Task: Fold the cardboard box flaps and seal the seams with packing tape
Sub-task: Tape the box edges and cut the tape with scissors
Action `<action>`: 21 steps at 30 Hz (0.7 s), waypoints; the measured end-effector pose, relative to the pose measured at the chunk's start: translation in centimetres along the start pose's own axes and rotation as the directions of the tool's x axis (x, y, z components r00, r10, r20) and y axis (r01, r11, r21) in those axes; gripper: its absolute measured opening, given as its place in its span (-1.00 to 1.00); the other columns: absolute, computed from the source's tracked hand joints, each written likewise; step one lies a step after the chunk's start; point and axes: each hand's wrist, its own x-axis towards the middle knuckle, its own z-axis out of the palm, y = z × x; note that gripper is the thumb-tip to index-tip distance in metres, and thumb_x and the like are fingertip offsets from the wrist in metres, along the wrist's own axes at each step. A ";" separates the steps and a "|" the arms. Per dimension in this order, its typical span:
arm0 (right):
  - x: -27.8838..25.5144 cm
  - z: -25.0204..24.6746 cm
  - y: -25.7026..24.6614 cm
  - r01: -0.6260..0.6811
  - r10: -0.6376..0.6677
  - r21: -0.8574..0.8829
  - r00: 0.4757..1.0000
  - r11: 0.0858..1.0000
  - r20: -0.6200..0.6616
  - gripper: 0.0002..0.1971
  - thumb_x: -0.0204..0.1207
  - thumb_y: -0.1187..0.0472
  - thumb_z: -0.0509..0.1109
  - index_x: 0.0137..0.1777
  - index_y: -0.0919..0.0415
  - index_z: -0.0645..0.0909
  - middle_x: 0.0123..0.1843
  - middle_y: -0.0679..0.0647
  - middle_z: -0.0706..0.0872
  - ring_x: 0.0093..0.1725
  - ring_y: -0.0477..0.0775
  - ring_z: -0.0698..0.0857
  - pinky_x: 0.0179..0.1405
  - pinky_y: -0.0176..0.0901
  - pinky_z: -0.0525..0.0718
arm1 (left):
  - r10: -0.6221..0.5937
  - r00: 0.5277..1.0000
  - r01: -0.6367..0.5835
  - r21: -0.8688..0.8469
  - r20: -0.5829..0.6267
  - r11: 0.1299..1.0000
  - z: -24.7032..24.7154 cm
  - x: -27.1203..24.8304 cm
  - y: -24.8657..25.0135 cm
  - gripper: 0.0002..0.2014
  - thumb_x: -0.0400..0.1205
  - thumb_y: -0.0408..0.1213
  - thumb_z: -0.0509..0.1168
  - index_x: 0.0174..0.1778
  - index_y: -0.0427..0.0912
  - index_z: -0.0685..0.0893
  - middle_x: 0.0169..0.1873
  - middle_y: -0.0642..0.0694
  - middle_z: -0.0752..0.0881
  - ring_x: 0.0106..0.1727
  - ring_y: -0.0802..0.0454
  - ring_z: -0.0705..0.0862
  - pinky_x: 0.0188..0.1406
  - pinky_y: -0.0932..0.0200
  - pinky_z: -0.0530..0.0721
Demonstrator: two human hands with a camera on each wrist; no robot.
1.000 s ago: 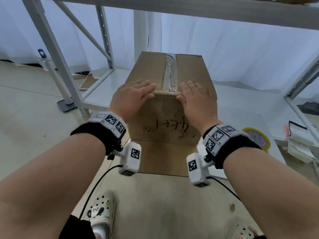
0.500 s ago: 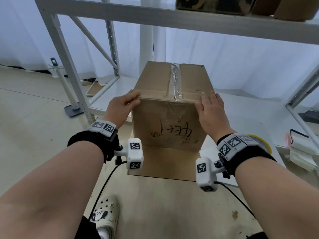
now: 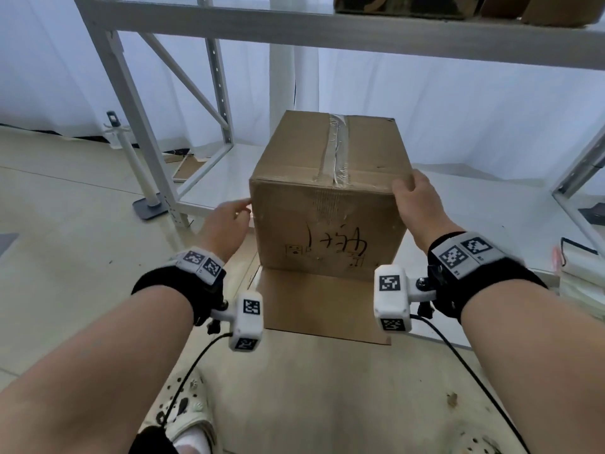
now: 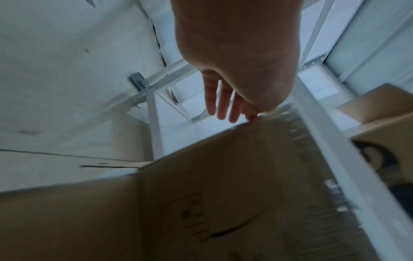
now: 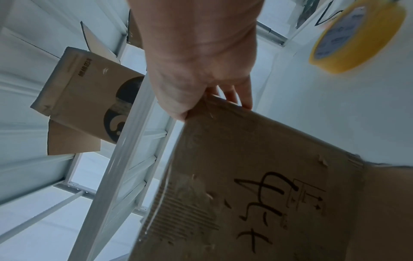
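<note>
Under white shelving (image 3: 294, 24), hands (image 3: 417, 204) flanking taped box (image 3: 327, 217)

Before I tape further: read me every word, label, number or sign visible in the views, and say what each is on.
Cardboard box, front face: black handwritten marker characters, not legible to me; small printed symbols below them, too small.
Shelf box: a line of print along one edge, too blurred; large round logo.
Yellow tape roll: print blurred.
Wrist bands: square coded markers, no words.

left hand (image 4: 234, 58), straight fingers (image 4: 223, 104), box (image 4: 223, 185)
</note>
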 end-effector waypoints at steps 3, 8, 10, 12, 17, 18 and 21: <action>1.7 -0.6 -1.4 -0.068 0.071 -0.125 0.997 0.990 0.020 -0.56 0.63 0.12 0.09 0.45 0.25 0.41 0.34 0.19 0.57 0.20 0.19 0.54 0.21 0.00 0.47 | -0.052 0.994 0.033 -0.198 -0.093 0.980 -1.6 3.2 3.9 -0.58 0.64 -0.12 -0.01 0.03 -0.24 0.71 -0.03 -0.26 0.74 0.03 -0.23 0.68 0.14 -0.19 0.65; 4.6 0.4 -3.3 -0.155 0.167 -0.324 0.986 0.933 0.011 -0.39 0.69 -0.04 0.04 0.56 0.41 0.18 0.51 0.34 0.42 0.46 0.33 0.44 0.38 0.06 0.38 | -0.116 0.992 0.105 0.190 0.049 0.976 -1.8 6.6 9.0 -0.38 0.77 0.05 -0.16 0.21 -0.41 0.61 0.22 -0.39 0.63 0.27 -0.26 0.57 0.19 0.03 0.42; 5.7 1.0 -3.3 -0.186 0.199 -0.343 0.980 0.921 0.001 -0.30 0.69 -0.13 0.01 0.61 0.42 0.08 0.55 0.36 0.37 0.49 0.34 0.41 0.44 0.10 0.36 | -0.118 0.988 0.087 0.259 0.105 0.962 -1.0 8.2 10.0 -0.51 0.79 -0.07 -0.12 0.27 -0.38 0.55 0.29 -0.43 0.57 0.32 -0.30 0.53 0.23 -0.02 0.43; 6.7 1.0 -2.9 -0.183 0.200 -0.368 0.980 0.912 0.006 -0.30 0.67 -0.15 -0.02 0.56 0.45 0.19 0.51 0.37 0.43 0.45 0.34 0.46 0.39 0.08 0.40 | -0.151 0.976 0.099 0.297 0.158 0.950 -0.1 9.6 10.4 -0.53 0.79 -0.10 -0.10 0.31 -0.41 0.50 0.36 -0.44 0.51 0.36 -0.30 0.49 0.24 0.00 0.42; 8.4 0.0 -1.6 -0.166 0.193 -0.328 0.980 0.930 0.050 -0.34 0.68 -0.19 0.01 0.44 0.42 0.45 0.42 0.34 0.52 0.37 0.31 0.52 0.31 0.01 0.44 | -0.212 0.955 0.112 0.406 0.210 0.907 0.6 10.6 10.2 -0.45 0.78 0.00 -0.10 0.48 -0.36 0.40 0.39 -0.43 0.47 0.38 -0.32 0.47 0.30 -0.02 0.38; 8.2 -0.1 -1.3 -0.155 0.179 -0.314 0.983 0.937 0.049 -0.32 0.67 -0.22 0.04 0.41 0.42 0.47 0.38 0.33 0.56 0.33 0.31 0.55 0.29 0.02 0.46 | -0.216 0.954 0.118 0.403 0.206 0.908 0.5 10.5 9.9 -0.49 0.79 -0.04 -0.11 0.51 -0.32 0.37 0.39 -0.44 0.46 0.37 -0.34 0.47 0.30 -0.04 0.38; 6.8 -0.4 -0.9 -0.117 0.136 -0.291 0.990 0.949 0.047 -0.30 0.61 -0.28 0.11 0.29 0.41 0.53 0.24 0.31 0.64 0.19 0.31 0.62 0.21 0.05 0.56 | -0.231 0.954 0.143 0.387 0.189 0.911 -0.3 9.5 8.9 -0.51 0.79 -0.04 -0.12 0.50 -0.28 0.38 0.35 -0.43 0.48 0.34 -0.34 0.49 0.24 -0.04 0.40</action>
